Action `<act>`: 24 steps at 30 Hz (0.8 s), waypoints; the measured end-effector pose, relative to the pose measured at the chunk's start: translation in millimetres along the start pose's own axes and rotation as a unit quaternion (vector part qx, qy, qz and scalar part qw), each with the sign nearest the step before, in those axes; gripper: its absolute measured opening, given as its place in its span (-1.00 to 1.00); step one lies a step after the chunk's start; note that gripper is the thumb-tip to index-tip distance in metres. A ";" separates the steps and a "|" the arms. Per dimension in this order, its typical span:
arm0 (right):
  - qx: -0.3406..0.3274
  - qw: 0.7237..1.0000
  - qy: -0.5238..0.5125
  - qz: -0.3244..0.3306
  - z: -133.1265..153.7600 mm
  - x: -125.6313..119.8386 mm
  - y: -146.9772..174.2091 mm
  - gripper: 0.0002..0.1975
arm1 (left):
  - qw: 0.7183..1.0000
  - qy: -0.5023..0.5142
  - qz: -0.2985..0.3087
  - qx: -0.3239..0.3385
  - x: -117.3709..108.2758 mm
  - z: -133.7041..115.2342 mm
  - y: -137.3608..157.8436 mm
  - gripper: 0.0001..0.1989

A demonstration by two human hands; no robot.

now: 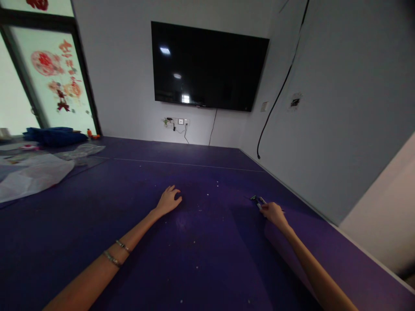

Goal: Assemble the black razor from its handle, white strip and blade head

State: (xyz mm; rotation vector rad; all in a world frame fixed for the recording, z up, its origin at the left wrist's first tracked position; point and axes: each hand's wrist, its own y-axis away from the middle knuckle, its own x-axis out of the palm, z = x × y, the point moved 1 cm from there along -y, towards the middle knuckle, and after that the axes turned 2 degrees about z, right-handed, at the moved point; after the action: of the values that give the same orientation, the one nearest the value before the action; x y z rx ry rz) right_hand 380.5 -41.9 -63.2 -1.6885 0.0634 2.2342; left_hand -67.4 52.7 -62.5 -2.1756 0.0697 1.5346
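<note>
My left hand [167, 200] is at the middle of the purple tabletop [145, 242], fingers slightly curled and thumb held apart from them. Nothing is in it, and two bracelets [116, 252] circle that forearm. Over to the right, my right hand [275, 212] has its thumb and fingers closed on a small slim item [259, 203] with dark, pale and greenish parts. Its kind is too small to make out, and the fingers cover its near end. Several tiny white specks [208, 194] lie scattered between the hands.
White plastic sheeting [39, 172] and a dark blue cloth bundle [58, 136] lie at the far left, near a small orange bottle [89, 133]. A black cable [275, 103] hangs down the right wall. A television [207, 65] is mounted above sockets [180, 122] on the back wall.
</note>
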 end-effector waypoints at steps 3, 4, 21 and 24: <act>-0.020 0.998 -0.044 -0.044 14.5 -3.5 2.1 -0.72 | 0.996 0.076 -0.040 0.032 -8.8 -27.5 -5.7 -0.74; -0.035 0.995 -0.066 -0.064 22.1 -4.9 3.6 -0.70 | 0.992 0.108 -0.043 0.044 -10.6 -38.0 -7.8 -0.76; -0.230 0.960 -0.124 -0.098 180.2 6.1 29.3 -0.80 | 0.852 0.492 0.111 -0.141 31.5 -153.0 -31.6 -0.59; -0.240 0.959 -0.111 -0.103 187.8 5.6 34.5 -0.81 | 0.868 0.461 0.102 -0.150 31.5 -148.5 -36.8 -0.58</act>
State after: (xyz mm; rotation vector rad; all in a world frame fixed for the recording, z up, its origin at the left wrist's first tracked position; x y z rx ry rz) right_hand 195.0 -28.6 -19.2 -1.5499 -0.7286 2.3836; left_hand 85.7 32.4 -39.3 -3.0463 0.3969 0.4593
